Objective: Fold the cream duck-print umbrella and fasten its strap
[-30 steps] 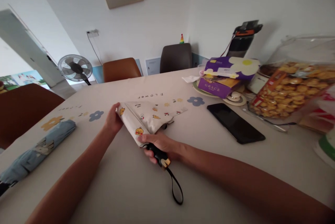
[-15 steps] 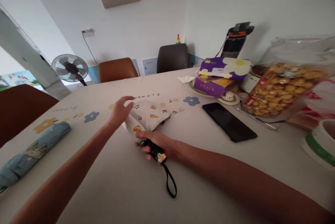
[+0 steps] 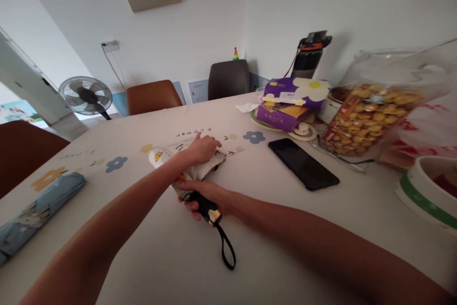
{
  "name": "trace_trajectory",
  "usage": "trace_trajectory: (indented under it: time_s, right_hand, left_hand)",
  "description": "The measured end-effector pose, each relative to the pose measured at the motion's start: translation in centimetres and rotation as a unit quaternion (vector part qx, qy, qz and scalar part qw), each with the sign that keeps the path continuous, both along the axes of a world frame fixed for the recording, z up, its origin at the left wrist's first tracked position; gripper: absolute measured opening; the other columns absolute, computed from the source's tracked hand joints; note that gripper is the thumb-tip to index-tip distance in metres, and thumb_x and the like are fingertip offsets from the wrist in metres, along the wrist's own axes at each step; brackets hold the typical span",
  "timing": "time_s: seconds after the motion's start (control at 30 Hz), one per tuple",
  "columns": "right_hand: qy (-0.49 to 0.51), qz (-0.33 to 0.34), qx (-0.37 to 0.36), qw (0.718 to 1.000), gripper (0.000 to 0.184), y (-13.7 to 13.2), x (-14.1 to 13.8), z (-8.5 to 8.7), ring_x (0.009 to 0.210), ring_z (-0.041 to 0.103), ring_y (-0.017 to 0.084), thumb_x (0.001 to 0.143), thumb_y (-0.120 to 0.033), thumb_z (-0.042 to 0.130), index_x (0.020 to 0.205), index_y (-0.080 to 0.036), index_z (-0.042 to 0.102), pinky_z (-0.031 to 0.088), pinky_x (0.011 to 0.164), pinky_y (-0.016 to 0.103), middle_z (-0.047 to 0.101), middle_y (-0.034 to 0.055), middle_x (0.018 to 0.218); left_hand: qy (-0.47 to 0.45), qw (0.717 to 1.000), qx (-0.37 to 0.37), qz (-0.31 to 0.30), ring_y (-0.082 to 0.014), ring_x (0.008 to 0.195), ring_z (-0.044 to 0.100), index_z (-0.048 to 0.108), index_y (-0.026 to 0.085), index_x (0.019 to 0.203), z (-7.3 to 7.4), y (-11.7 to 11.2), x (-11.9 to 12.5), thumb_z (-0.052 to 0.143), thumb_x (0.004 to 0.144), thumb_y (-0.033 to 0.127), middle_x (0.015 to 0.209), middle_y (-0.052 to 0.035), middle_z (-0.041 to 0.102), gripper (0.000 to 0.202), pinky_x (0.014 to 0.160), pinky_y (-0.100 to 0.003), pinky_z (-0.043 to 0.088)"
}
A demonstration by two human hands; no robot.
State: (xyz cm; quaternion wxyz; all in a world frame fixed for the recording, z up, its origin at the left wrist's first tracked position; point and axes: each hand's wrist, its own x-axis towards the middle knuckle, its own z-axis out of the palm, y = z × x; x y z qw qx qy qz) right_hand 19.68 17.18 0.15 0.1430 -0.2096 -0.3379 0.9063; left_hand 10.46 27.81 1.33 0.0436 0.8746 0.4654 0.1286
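Observation:
A folded white umbrella with small yellow cartoon prints lies on the table in front of me, its canopy cloth loose and partly spread. My right hand is wrapped round it where the cloth meets the black handle. A gold-coloured end and a black wrist loop hang from that handle toward me. Over the canopy reaches my left hand, its fingers stretched out across the cloth toward the right. Part of the canopy is hidden under my left hand and forearm.
A blue folded umbrella lies at the left. On the right are a black phone, glasses, a purple tissue pack, a snack jar, a black bottle and a white-green roll. Chairs stand beyond the table.
My left hand has moved right, from the canopy's left edge to over its middle. The right hand keeps its hold on the umbrella. The view has shifted slightly.

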Motion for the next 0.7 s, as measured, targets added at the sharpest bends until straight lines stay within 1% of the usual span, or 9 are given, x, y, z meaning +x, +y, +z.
trace_trajectory:
  time_s: [0.1, 0.17, 0.27, 0.37, 0.43, 0.53, 0.6, 0.7]
  right_hand:
    - [0.004, 0.012, -0.011, 1.0, 0.025, 0.1, 0.0, -0.2, 0.038, 0.04, 0.004, 0.075, -0.033, 0.066, 0.079, -0.016, 0.048, 0.039, 0.034, 0.019, 0.05, -0.0043, 0.064]
    - [0.002, 0.017, -0.019, 1.0, 0.023, 0.2, 0.0, -0.1, 0.037, 0.04, 0.004, 0.077, -0.033, 0.064, 0.08, -0.016, 0.048, 0.039, 0.034, 0.019, 0.051, -0.0044, 0.063]
    - [-0.01, 0.023, -0.03, 0.999, 0.019, 0.2, 0.1, 0.1, 0.036, 0.04, 0.004, 0.082, -0.032, 0.057, 0.079, -0.016, 0.048, 0.038, 0.034, 0.018, 0.05, -0.0047, 0.059]
    - [-0.02, 0.023, -0.035, 0.999, 0.016, 0.2, 0.0, 0.1, 0.035, 0.039, 0.004, 0.086, -0.029, 0.051, 0.077, -0.016, 0.047, 0.036, 0.032, 0.017, 0.048, -0.0048, 0.057]
    - [-0.016, 0.004, -0.028, 0.999, 0.016, 0.3, -0.1, 0.0, 0.036, 0.038, 0.004, 0.085, -0.028, 0.053, 0.075, -0.015, 0.047, 0.035, 0.032, 0.017, 0.049, -0.0044, 0.06]
    - [0.001, -0.043, -0.008, 0.999, 0.017, 0.2, -0.3, -0.4, 0.038, 0.039, 0.004, 0.08, -0.028, 0.059, 0.076, -0.015, 0.048, 0.037, 0.033, 0.017, 0.049, -0.0043, 0.064]
    - [0.008, -0.071, 0.0, 0.997, 0.015, 0.2, -0.3, -0.5, 0.039, 0.041, 0.004, 0.078, -0.027, 0.06, 0.077, -0.016, 0.049, 0.037, 0.033, 0.018, 0.049, -0.0043, 0.065]
    - [0.004, -0.107, 0.011, 0.994, 0.013, 0.3, -0.1, -0.3, 0.039, 0.041, 0.005, 0.077, -0.024, 0.059, 0.077, -0.016, 0.049, 0.037, 0.032, 0.018, 0.048, -0.0045, 0.064]
  left_hand:
    - [0.035, 0.998, 0.046, -0.002, -0.0232, 0.087, 0.058, 0.069, 0.019, 0.081, 1.4, -0.5, -0.1, 0.046, 0.077, 0.012, 0.082, -0.0074, 0.065, 0.024, 0.097, -0.048, 0.028]
    - [0.014, 0.996, 0.088, 0.007, -0.0211, 0.085, 0.057, 0.068, 0.018, 0.08, 2.7, -1.3, -0.5, 0.044, 0.079, 0.014, 0.083, -0.0073, 0.065, 0.024, 0.092, -0.042, 0.035]
    - [-0.078, 0.98, 0.179, 0.031, -0.0193, 0.089, 0.055, 0.064, 0.019, 0.084, 4.8, -3.2, -1.9, 0.047, 0.08, 0.015, 0.089, -0.0057, 0.064, 0.018, 0.085, -0.036, 0.041]
    - [-0.168, 0.943, 0.282, 0.054, -0.0185, 0.095, 0.053, 0.06, 0.019, 0.085, 6.1, -5.8, -4.1, 0.048, 0.08, 0.013, 0.095, -0.0055, 0.062, 0.014, 0.086, -0.034, 0.042]
    - [-0.202, 0.919, 0.328, 0.081, -0.0181, 0.096, 0.053, 0.057, 0.019, 0.088, 6.2, -7.4, -5.6, 0.047, 0.079, 0.011, 0.095, -0.0056, 0.062, 0.015, 0.086, -0.034, 0.042]
    - [-0.252, 0.897, 0.336, 0.139, -0.0167, 0.096, 0.054, 0.056, 0.019, 0.091, 5.4, -9.1, -7.4, 0.044, 0.078, 0.006, 0.094, -0.0046, 0.062, 0.021, 0.086, -0.033, 0.042]
    - [-0.293, 0.882, 0.325, 0.173, -0.0157, 0.095, 0.055, 0.055, 0.019, 0.09, 4.6, -9.5, -8.1, 0.043, 0.077, 0.005, 0.095, -0.004, 0.062, 0.023, 0.086, -0.032, 0.042]
    - [-0.363, 0.856, 0.311, 0.196, -0.0147, 0.094, 0.057, 0.053, 0.019, 0.088, 3.3, -9.4, -8.5, 0.044, 0.076, 0.005, 0.095, -0.0035, 0.062, 0.021, 0.087, -0.031, 0.042]
